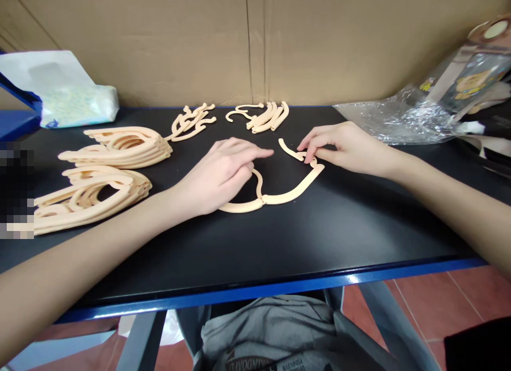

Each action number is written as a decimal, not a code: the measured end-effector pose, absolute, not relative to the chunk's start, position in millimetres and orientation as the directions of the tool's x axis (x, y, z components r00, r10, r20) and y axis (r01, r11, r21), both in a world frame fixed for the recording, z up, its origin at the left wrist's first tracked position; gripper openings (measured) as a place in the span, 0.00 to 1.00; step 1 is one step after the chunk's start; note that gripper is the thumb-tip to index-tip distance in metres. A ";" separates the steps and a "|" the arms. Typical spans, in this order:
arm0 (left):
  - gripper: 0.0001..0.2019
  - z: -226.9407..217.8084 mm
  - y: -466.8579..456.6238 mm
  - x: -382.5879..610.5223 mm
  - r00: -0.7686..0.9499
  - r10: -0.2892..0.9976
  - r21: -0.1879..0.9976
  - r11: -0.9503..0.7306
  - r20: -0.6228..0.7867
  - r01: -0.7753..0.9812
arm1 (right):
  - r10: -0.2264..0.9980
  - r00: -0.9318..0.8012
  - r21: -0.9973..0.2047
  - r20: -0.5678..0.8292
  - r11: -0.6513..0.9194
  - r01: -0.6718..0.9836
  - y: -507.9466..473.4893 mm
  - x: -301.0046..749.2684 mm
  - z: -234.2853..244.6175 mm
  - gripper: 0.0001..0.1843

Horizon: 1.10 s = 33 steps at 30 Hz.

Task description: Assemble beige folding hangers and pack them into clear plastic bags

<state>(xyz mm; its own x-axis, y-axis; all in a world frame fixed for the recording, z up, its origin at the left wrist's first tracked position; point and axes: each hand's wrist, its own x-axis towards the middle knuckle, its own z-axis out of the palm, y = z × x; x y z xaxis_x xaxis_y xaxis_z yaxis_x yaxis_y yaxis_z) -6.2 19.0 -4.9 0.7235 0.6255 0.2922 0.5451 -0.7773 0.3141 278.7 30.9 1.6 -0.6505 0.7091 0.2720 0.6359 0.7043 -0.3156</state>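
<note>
A peach plastic hanger [279, 194] lies half put together in the middle of the black table [319, 238]. My left hand [219, 174] rests on its left arm, fingers curled over the plastic and the forefinger stretched out. My right hand [343, 147] pinches the hook piece [293, 151] where it meets the hanger's right arm. Both hands press down on the parts against the tabletop.
Two stacks of finished hangers [115, 147] [88, 198] sit at the left. Loose hook pieces [191, 122] and curved arm pieces [265, 115] lie near the cardboard back wall. A white bag [67, 91] is far left; crumpled clear plastic [399, 118] and packaged goods are far right.
</note>
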 end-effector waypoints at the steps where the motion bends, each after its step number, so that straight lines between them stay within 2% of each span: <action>1: 0.22 -5.8 22.0 -7.3 0.692 0.663 0.319 -0.747 0.285 0.584 | 0.714 -0.650 -0.342 0.260 0.697 0.630 28.5 276.4 3.1 0.14; 4: 0.23 -8.4 27.8 -9.0 0.642 0.715 0.315 -0.699 0.278 0.642 | 0.722 -0.653 -0.396 0.227 0.681 0.616 19.8 267.9 6.9 0.12; 8: 0.23 -8.4 27.3 -7.8 0.618 0.724 0.318 -0.690 0.308 0.650 | 0.664 -0.727 -0.395 0.177 0.724 0.565 9.8 258.4 6.7 0.25; 10: 0.23 -7.2 26.0 -6.9 0.600 0.728 0.341 -0.685 0.331 0.644 | 0.631 -0.754 -0.379 0.180 0.752 0.539 7.3 256.2 5.4 0.21; 12: 0.22 -6.2 25.2 -6.5 0.585 0.732 0.370 -0.682 0.350 0.631 | 0.615 -0.761 -0.341 0.206 0.774 0.534 7.4 256.2 4.0 0.17; 16: 0.21 -5.8 25.5 -6.9 0.637 0.698 0.398 -0.713 0.328 0.577 | 0.624 -0.710 -0.171 0.327 0.778 0.605 14.3 260.9 1.3 0.17; 21: 0.21 -7.1 26.5 -8.8 0.783 0.574 0.396 -0.795 0.242 0.460 | 0.708 -0.588 0.029 0.391 0.629 0.777 23.3 267.1 -3.6 0.15; 25: 0.32 -9.5 27.3 -10.7 0.830 0.524 0.361 -0.824 0.191 0.437 | 0.855 -0.364 0.143 0.368 0.335 0.931 21.3 266.0 -6.7 0.13; 27: 0.34 -11.3 27.8 -11.2 0.837 0.520 0.341 -0.828 0.169 0.445 | 0.888 -0.279 0.176 0.365 0.229 0.958 18.0 263.6 -6.6 0.14; 33: 0.29 -15.0 26.2 -8.9 0.804 0.577 0.372 -0.784 0.144 0.497 | 0.828 -0.368 0.228 0.424 0.295 0.928 4.6 252.8 0.1 0.16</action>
<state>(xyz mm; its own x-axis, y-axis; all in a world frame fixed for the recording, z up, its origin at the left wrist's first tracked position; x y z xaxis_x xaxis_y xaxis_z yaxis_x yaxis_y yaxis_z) -8.9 26.2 -15.0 0.8039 0.5771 0.1438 0.4966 -0.7844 0.3716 252.8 4.6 0.1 -0.3677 0.8276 0.4242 0.9278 0.2953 0.2280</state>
